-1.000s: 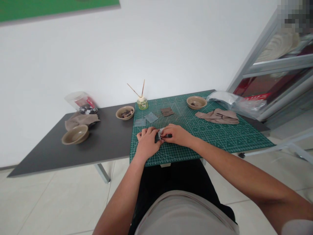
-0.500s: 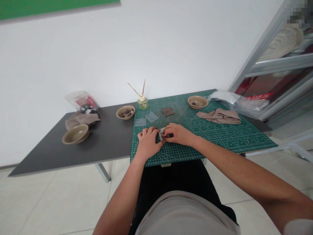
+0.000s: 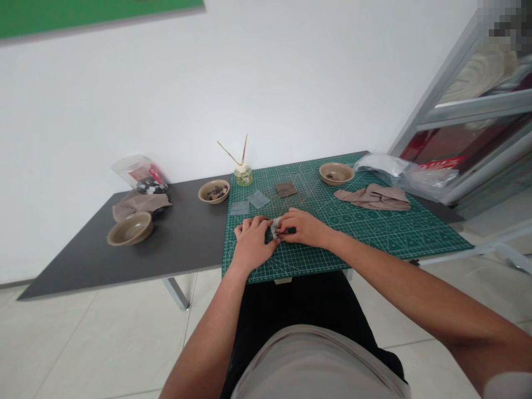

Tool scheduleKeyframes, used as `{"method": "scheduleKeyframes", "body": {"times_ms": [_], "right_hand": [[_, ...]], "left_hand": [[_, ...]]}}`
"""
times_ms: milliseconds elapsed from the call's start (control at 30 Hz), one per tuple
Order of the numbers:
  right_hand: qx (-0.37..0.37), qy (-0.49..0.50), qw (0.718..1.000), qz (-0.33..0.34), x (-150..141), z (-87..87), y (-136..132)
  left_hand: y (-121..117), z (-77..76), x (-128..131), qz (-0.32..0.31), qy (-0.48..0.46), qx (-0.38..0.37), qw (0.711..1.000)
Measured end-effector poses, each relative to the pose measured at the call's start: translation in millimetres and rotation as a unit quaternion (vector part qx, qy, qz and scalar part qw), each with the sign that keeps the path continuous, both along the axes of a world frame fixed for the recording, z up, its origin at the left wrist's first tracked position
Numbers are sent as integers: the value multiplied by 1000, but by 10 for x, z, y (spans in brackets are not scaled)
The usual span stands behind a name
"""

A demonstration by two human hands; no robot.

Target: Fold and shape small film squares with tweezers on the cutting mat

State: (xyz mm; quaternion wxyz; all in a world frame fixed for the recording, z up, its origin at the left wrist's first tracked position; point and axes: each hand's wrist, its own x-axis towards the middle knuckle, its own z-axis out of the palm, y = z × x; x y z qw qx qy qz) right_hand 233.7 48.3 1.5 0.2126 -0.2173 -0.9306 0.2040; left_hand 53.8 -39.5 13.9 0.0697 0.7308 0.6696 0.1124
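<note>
A small, pale grey square (image 3: 275, 226), perhaps a thin patch of cloth, lies on the green cutting mat (image 3: 357, 235) between my hands. My left hand (image 3: 254, 244) rests on the mat with its fingers bent, thumb and index fingertip holding the square down at its left side. Over its right side my right hand (image 3: 302, 228) is closed in a pinch; something small and dark shows at its fingertips, too hidden to name. Beyond my hands are a brown square of cloth (image 3: 285, 189) and two pale blue-grey squares, one of them a tilted square (image 3: 258, 199).
A bowl of dark and tan scraps (image 3: 214, 192) stands left of the mat, beside a glass jar with two sticks (image 3: 243, 175). Another bowl (image 3: 337, 173), a crumpled brown cloth (image 3: 373, 198) and a clear plastic bag (image 3: 409, 173) lie right. Further left is a third bowl (image 3: 130, 229).
The view has shifted slightly. My left hand keeps its place by the pale square, and my right fingertips stay pinched over it with barely any movement.
</note>
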Motion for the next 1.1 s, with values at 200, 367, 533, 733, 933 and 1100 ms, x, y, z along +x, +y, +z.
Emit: {"method": "scheduleKeyframes", "body": {"times_ms": [200, 367, 533, 733, 933, 1100], "right_hand": [[22, -11, 999, -31, -42, -11, 120], [21, -9, 999, -26, -123, -7, 104], [14, -8, 999, -34, -70, -10, 129], [26, -7, 999, -38, -146, -34, 154], [7, -6, 1000, 1, -122, 13, 99], [8, -12, 1000, -23, -149, 23, 122]], "left_hand": [[1, -7, 13, 0, 4, 9, 1000], [6, -10, 25, 6, 2, 18, 1000], [15, -7, 22, 18, -4, 9, 1000], [23, -10, 15, 16, -1, 3, 1000], [21, -20, 3, 16, -8, 13, 1000], [20, -32, 8, 16, -6, 17, 1000]]}}
